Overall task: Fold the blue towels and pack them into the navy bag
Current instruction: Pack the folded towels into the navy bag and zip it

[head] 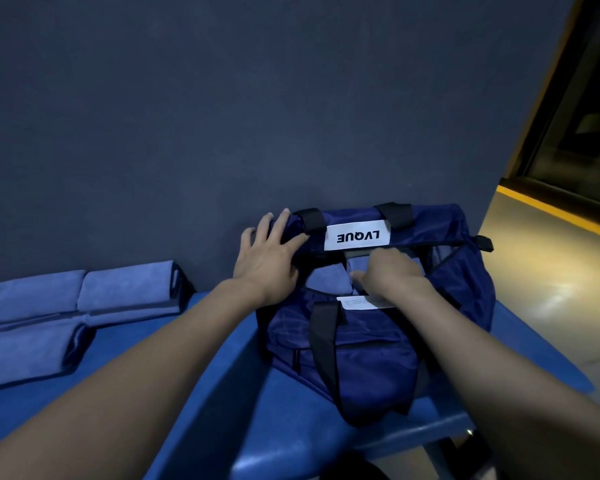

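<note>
From the head camera, the navy bag [371,344] sits on a blue worktop [174,386], pushed up against a dark wall [222,98]. Its mouth is open at the top, and a blue towel [329,277] shows inside the opening, between the two hands. The left hand [267,258] lies with fingers spread and mostly straight across the bag's far left rim, beside a black handle strap [310,220]; it presses there and does not grasp. The right hand [390,271] reaches down into the opening, its fingers curled around the towel's edge. A white label [357,237] reading LVQUE upside down sits on the far flap just beyond both hands.

More folded towels [84,306] lie in a group on the worktop well to the left of the bag, against the wall and apart from both hands. Between that group and the bag is a bare strip of worktop. The bag's right side comes close to the worktop's right edge, beyond which a lit floor [548,271] shows.

The right hand's fingertips are hidden inside the bag, so how much of the towel they hold is unclear. A second white tag [357,302] is partly covered by the right wrist, its print too small to read. The leftmost folded towels are cut off by the frame edge.
</note>
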